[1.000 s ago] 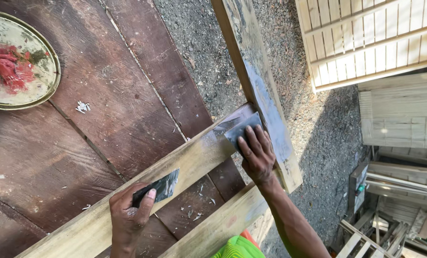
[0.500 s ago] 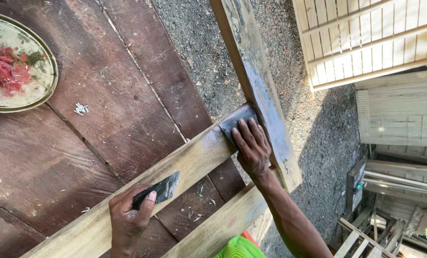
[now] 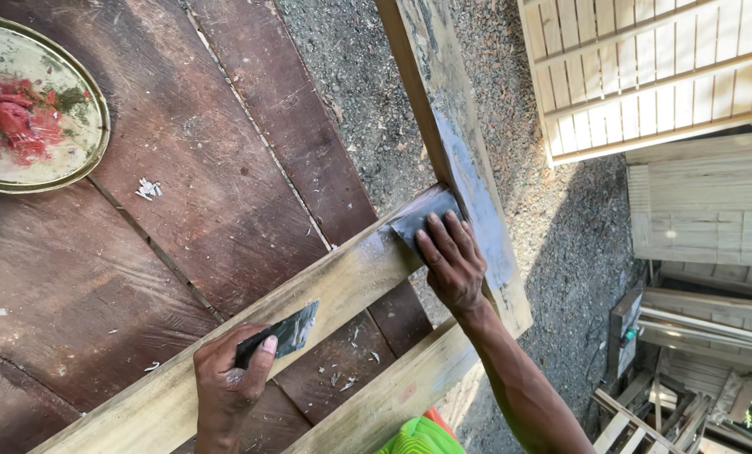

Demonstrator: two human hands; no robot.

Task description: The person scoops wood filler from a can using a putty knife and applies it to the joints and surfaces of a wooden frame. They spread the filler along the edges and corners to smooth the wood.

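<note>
Head view, right hand (image 3: 453, 262) unmoved (flat on sandpaper (image 3: 419, 224)), left grip (image 3: 229, 382) pinching scraper (image 3: 285, 334).

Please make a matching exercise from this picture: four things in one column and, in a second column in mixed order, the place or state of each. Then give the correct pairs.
Things
1. left hand
2. right hand
3. round tray
4. slatted wooden panel

Places or states
A. lies at the upper right, on the gravel
B. presses a dark sheet flat where two boards of the wooden frame meet
C. lies at the upper left on the dark table, smeared with red paste
D. holds a dark scraper against a pale board

Pairs: 1-D, 2-B, 3-C, 4-A
</note>
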